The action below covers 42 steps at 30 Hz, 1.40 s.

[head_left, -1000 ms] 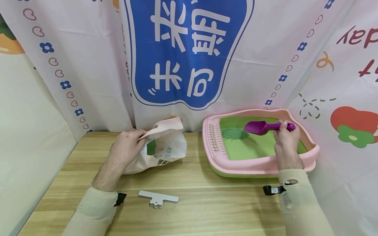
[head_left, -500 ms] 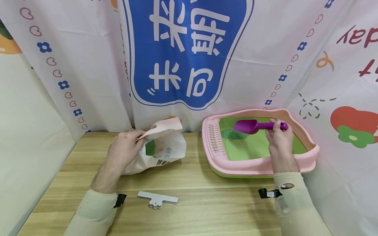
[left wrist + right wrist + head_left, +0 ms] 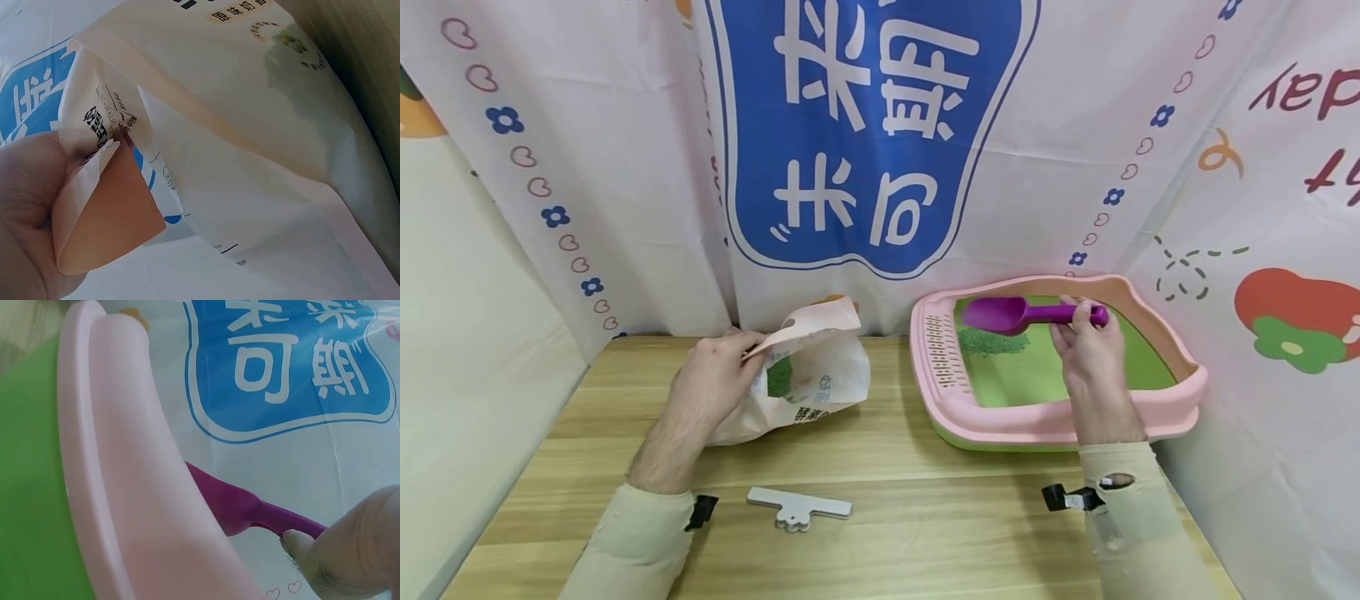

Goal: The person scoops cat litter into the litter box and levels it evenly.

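Observation:
My left hand (image 3: 713,379) pinches the torn upper edge of a white litter bag (image 3: 842,372), which lies with its mouth toward the right. Green granules (image 3: 779,377) show inside it. In the left wrist view, the bag's printed side (image 3: 250,144) fills much of the picture. My right hand (image 3: 1093,354) grips the handle of a purple scoop (image 3: 1000,315), held level over a pink-rimmed litter box (image 3: 1000,423). A small heap of green litter (image 3: 992,342) lies at the left of the box's green floor, just below the scoop's blade. In the right wrist view, the pink rim (image 3: 144,475) partly hides the scoop.
A white clip (image 3: 799,507) lies on the wooden table (image 3: 925,533) in front of the bag. Behind the table hangs a printed white cloth (image 3: 1030,192), and another printed sheet (image 3: 1247,467) closes off the right side.
My right hand has moved left with the scoop, whose blade has come from right of the litter heap to above it. My left hand keeps its hold on the bag.

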### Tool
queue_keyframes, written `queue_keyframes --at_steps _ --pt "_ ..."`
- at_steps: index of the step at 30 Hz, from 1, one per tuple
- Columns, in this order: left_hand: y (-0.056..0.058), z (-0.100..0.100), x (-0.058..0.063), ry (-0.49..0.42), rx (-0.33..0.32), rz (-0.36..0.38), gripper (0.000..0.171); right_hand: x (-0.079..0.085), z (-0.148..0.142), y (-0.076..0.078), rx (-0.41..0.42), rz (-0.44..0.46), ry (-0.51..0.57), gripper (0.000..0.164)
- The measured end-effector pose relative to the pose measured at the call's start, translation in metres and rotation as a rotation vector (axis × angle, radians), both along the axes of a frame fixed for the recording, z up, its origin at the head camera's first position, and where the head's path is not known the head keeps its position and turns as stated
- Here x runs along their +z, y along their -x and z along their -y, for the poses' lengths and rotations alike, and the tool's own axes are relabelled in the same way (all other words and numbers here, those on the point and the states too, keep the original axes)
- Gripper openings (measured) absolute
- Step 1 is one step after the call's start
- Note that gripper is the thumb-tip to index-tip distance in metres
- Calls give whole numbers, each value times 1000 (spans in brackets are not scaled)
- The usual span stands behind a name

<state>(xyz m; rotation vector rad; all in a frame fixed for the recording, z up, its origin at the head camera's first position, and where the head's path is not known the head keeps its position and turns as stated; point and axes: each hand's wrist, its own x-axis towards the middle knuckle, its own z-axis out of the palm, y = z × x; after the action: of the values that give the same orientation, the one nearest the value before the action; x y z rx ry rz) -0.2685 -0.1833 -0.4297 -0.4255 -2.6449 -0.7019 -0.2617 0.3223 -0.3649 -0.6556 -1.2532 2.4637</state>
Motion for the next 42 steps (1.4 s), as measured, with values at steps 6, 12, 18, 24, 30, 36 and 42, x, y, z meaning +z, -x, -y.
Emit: queue_keyframes --at_steps 6,12,18,24,30,36,42 --pt "-1 1 -1 4 -10 -18 18 3 13 -4 39 -26 8 18" --pt "-1 0 0 3 -5 -9 18 4 25 -11 79 -59 17 21" --pt "0 0 -1 3 -9 -19 17 2 40 -17 151 -79 -25 23" --pt "0 1 0 6 -6 -11 16 0 55 -20 216 -78 -89 22" --pt "0 2 -1 3 -10 -18 15 -1 67 -22 261 -74 -140 22" --pt "-1 2 -1 1 -10 -26 15 -3 76 -26 317 -100 -195 23" --pt "-1 2 0 -7 -10 -14 15 -3 85 -29 384 -122 -211 23"
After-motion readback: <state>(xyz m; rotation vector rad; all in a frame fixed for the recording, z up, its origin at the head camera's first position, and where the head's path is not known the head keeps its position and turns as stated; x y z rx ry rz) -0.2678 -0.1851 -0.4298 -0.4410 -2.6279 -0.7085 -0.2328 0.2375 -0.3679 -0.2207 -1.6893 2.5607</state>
